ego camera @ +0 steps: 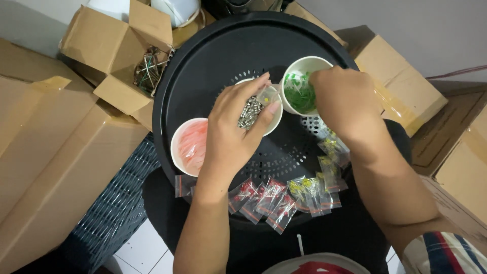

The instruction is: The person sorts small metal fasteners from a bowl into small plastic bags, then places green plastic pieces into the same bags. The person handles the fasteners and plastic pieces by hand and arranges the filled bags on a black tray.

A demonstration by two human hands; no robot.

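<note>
From the head camera I looked straight down on a round black tray [203, 76] with perforated holes, which served as the surface. My left hand [236, 127] hovered over a white cup [274, 119] near the tray's centre, its grip narrow, thumb and forefinger pinching a small clear plastic bag [266, 95]. The cup below held small glassy, silver-capped parts [250, 112]. My right hand [345, 99] reached into a second white cup [299, 66] at about two o'clock, filled with green pieces [299, 94]; I could not tell whether that grip held anything, since the fingers were hidden. At about eight o'clock stood a third white cup [175, 147] of pale pink pieces. Along the tray's edge from six to four o'clock lay small clear packets, some with red contents [269, 195], others yellow [312, 187]. An open cardboard box [116, 40] with wire-legged parts [148, 68] sat at ten o'clock, beyond the tray.
</note>
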